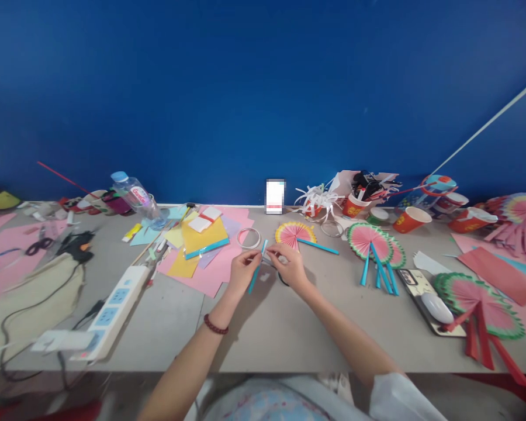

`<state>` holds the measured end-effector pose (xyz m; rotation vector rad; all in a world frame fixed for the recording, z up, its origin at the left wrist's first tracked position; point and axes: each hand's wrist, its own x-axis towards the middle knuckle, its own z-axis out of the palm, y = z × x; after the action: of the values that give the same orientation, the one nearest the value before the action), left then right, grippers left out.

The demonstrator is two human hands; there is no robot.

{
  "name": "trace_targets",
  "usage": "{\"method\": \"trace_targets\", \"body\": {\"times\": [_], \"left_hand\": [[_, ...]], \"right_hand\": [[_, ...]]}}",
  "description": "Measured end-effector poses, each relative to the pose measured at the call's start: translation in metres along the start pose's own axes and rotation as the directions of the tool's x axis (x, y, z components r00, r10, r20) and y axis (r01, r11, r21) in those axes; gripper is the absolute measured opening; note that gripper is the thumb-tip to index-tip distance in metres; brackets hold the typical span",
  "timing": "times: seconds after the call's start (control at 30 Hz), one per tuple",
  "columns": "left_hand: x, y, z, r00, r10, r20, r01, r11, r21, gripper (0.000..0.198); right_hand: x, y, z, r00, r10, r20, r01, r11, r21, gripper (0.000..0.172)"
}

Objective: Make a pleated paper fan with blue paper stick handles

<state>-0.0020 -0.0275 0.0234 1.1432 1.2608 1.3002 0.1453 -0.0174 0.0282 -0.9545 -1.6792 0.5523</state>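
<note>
Between the fingers of my left hand (244, 270) is a narrow blue paper strip (253, 282), held slanting over the table. My right hand (289, 266) is pinched close beside the strip's upper part. A thin pale piece shows at its fingertips, too small to make out. Just behind the hands lies a round pleated paper fan (294, 233) in pink with a yellow edge, and a blue paper stick (319, 246) reaches right from its middle. A white ring-shaped roll (249, 238) lies behind my left hand, partly over pink paper.
Coloured paper sheets (206, 280), a plastic bottle (135, 196), a power strip (114, 310) and a glue gun (79, 247) are on the left. To the right are watermelon-coloured fans (370, 241), paper cups (412, 223), and a phone (414, 286) under a white mouse (437, 307).
</note>
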Motion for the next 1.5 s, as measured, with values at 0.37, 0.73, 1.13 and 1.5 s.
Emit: {"method": "trace_targets", "body": {"times": [0.37,0.73,1.13,1.5], "left_hand": [[-0.001,-0.010,0.003,0.966,0.256,0.044,-0.259,0.938,0.232,0.014],[-0.006,-0.002,0.002,0.906,0.403,0.128,-0.422,0.832,0.360,0.013],[-0.007,0.000,0.003,0.928,0.361,0.095,-0.373,0.883,0.285,0.013],[-0.006,-0.003,0.003,0.920,0.372,0.124,-0.392,0.863,0.319,0.014]], "right_hand": [[-0.005,0.014,0.003,0.999,-0.033,0.028,0.036,0.994,-0.101,0.017],[0.001,0.012,-0.004,0.986,0.105,0.126,-0.108,0.994,0.020,0.017],[-0.001,0.013,-0.004,0.988,0.014,0.156,-0.001,0.997,-0.083,0.020],[0.001,0.011,-0.005,0.989,0.033,0.141,-0.021,0.996,-0.089,0.019]]}}
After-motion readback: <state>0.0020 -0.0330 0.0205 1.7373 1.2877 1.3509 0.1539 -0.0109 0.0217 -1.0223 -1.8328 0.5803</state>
